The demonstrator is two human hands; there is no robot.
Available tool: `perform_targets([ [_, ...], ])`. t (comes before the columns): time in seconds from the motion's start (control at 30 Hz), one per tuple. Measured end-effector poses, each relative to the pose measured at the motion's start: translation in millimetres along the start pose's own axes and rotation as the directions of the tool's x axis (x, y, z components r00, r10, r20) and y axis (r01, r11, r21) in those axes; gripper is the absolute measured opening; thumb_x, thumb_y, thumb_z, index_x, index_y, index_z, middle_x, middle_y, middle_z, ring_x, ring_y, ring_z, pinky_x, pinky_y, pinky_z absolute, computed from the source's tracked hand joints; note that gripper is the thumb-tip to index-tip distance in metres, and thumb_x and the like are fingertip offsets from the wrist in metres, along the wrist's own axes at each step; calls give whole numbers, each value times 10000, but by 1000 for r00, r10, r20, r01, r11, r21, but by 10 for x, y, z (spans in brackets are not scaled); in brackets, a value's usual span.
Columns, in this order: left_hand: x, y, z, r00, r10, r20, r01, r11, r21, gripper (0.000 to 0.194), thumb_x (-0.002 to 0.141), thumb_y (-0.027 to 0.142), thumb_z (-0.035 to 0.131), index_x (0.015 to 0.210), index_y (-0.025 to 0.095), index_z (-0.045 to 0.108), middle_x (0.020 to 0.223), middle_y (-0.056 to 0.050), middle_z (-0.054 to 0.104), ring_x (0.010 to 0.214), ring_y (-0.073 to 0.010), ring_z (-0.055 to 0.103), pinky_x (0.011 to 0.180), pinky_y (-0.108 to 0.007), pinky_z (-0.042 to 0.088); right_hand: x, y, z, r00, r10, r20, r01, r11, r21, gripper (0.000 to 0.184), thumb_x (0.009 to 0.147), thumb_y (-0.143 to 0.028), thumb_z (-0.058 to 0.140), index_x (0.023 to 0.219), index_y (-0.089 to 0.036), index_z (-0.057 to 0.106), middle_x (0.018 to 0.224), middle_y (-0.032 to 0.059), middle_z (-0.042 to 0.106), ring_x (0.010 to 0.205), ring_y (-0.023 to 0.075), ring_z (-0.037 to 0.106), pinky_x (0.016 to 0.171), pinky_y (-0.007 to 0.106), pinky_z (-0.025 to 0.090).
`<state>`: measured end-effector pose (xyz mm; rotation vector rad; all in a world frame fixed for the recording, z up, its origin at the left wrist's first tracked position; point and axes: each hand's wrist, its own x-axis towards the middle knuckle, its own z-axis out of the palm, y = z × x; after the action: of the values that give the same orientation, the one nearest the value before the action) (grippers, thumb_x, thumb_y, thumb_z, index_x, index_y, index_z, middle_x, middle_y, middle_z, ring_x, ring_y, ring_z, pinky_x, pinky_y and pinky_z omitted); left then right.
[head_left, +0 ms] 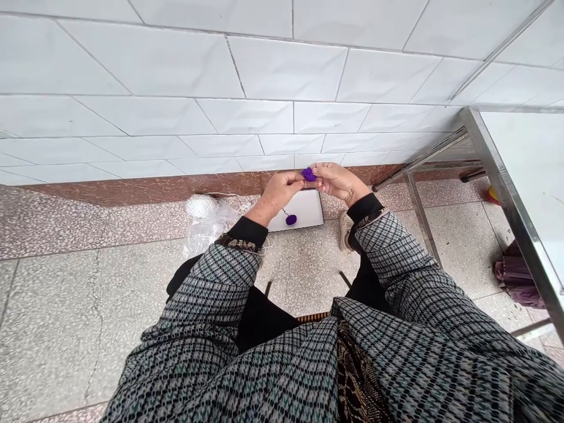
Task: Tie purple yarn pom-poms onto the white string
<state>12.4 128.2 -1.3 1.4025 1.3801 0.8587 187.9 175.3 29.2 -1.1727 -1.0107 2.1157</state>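
Observation:
My left hand (pixel 282 191) and my right hand (pixel 337 181) meet in front of me, both pinching a small purple yarn piece (pixel 308 174) between the fingertips. A thin dark thread hangs from my left hand down to a second small purple ball (pixel 291 220), which dangles above a white board (pixel 304 207) lying on the floor. Both arms are in checked grey sleeves.
A ball of white yarn (pixel 201 205) lies in a clear plastic bag (pixel 207 229) on the floor by the tiled wall. A metal-framed table (pixel 506 188) stands at the right, with a folded dark umbrella (pixel 515 281) under it. My shoe (pixel 345 230) rests beside the board.

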Motion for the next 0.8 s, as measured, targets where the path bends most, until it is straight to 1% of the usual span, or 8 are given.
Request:
perform_targets([
  [0.13, 12, 8, 9, 999, -32, -31, 27, 991, -133, 95, 768, 262, 628, 806, 177, 650, 770, -13, 688, 720, -152, 579, 697, -271, 469, -22, -13, -40, 997, 65, 42, -55, 975, -217, 149, 915, -48, 688, 794, -130, 658, 570, -35, 585, 464, 49, 465, 444, 147, 370],
  [0.27, 30, 5, 5, 999, -32, 2, 32, 996, -89, 62, 782, 223, 605, 772, 179, 647, 715, -6, 656, 693, -149, 575, 690, -282, 472, -20, -4, -30, 998, 57, 9, -47, 884, -465, 202, 875, -8, 707, 730, -142, 668, 524, -20, 585, 448, 72, 479, 449, 176, 403],
  [0.37, 31, 8, -1, 1000, -13, 17, 14, 998, -54, 44, 798, 215, 606, 777, 190, 634, 691, 3, 630, 682, -148, 569, 688, -290, 471, -3, 13, -15, 1000, 24, -9, -25, 821, -570, 255, 839, 30, 713, 673, -153, 649, 522, -8, 583, 463, 88, 495, 454, 196, 409],
  [0.47, 12, 12, 5, 999, 30, 40, -29, 999, -13, 8, 792, 188, 615, 797, 192, 620, 706, 0, 637, 668, -142, 554, 675, -287, 454, 30, 36, 2, 1000, 0, 0, 0, 766, -643, 257, 811, 55, 698, 679, -158, 642, 541, -6, 589, 486, 101, 516, 475, 217, 430],
  [0.57, -22, 10, 35, 992, 114, 43, -119, 985, 124, 50, 802, 152, 600, 803, 202, 604, 687, 9, 613, 660, -146, 529, 686, -296, 432, 62, 70, 34, 996, -62, -64, -2, 701, -713, 266, 779, 72, 677, 695, -170, 603, 556, -27, 568, 505, 102, 511, 496, 229, 424],
  [0.63, -39, 4, 59, 988, 157, 11, -155, 965, 213, 88, 816, 123, 570, 805, 208, 591, 687, 13, 601, 679, -157, 531, 712, -306, 428, 70, 97, 63, 985, -140, -97, 13, 629, -777, 261, 762, 61, 675, 705, -175, 579, 588, -39, 562, 537, 101, 506, 528, 234, 406],
  [0.73, -40, -8, 79, 987, 147, -64, -129, 964, 232, 144, 833, 82, 520, 828, 216, 572, 744, 3, 628, 739, -169, 559, 734, -304, 434, 62, 133, 100, 962, -269, -54, 96, 516, -851, 223, 772, 11, 680, 724, -175, 567, 649, -42, 570, 617, 107, 501, 613, 248, 386],
  [0.8, -33, -14, 78, 987, 124, -104, -100, 974, 203, 165, 844, 71, 499, 847, 220, 569, 786, -4, 646, 771, -169, 573, 740, -297, 440, 60, 152, 111, 949, -315, -10, 147, 472, -869, 196, 782, -17, 680, 738, -175, 573, 683, -35, 584, 663, 119, 509, 664, 260, 383],
])
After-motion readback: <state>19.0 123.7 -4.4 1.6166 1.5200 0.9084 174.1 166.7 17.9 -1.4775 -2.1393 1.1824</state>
